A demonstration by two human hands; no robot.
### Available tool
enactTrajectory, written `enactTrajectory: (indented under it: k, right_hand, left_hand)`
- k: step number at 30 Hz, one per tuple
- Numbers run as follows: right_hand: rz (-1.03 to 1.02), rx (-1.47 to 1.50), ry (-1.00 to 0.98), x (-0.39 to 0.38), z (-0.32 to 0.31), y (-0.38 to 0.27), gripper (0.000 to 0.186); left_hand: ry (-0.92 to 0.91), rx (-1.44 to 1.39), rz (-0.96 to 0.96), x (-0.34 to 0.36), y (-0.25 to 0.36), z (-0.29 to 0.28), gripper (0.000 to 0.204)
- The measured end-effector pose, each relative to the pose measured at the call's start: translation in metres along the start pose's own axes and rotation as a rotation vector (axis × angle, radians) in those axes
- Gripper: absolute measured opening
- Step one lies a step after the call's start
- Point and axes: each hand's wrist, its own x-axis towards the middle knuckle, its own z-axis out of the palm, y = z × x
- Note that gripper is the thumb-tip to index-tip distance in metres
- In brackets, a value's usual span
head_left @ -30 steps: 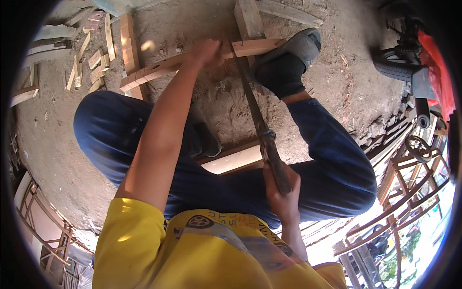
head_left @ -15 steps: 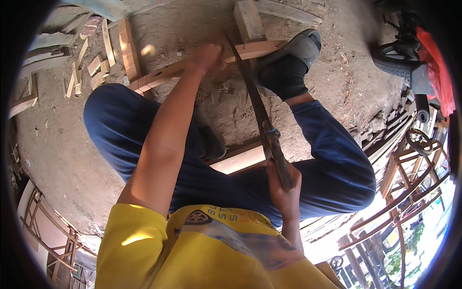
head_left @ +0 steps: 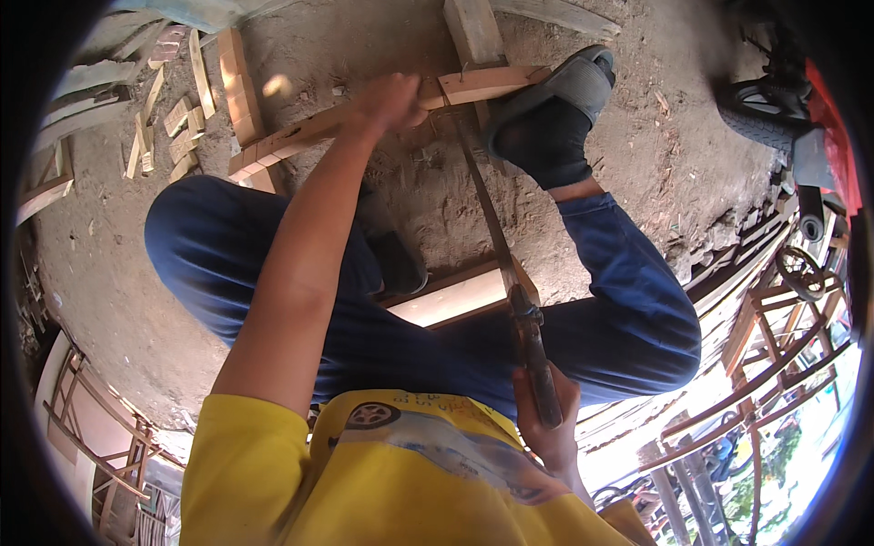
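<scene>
Dirt floor (head_left: pixel 637 136) is spreading under us, littered with offcuts (head_left: pixel 173 136). We are pinning a long wood strip (head_left: pixel 364 118) there, our sandalled foot (head_left: pixel 555 100) pressing its right end and our left hand (head_left: pixel 391 98) closing down on its middle. Our right hand (head_left: pixel 546 419) is wrapping the saw (head_left: pixel 496 237) handle near our lap; the blade is running straight away from that grip, crossing the strip between hand and foot.
</scene>
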Motion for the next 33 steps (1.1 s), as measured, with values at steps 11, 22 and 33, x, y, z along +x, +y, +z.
enactTrajectory:
  k: [11,22,33]
  right_hand:
    - [0.129,0.155,0.003,0.004,0.004,0.005,0.015]
    - [0.136,0.159,0.011,0.001,0.007,0.004,0.013]
    - [0.102,0.156,0.001,-0.001,0.004,0.012,0.011]
  left_hand:
    - [0.039,0.009,0.014,0.005,-0.005,0.001,0.034]
    - [0.075,0.007,0.054,0.006,-0.016,0.012,0.037]
    - [0.093,0.035,0.065,0.002,-0.013,0.015,0.038]
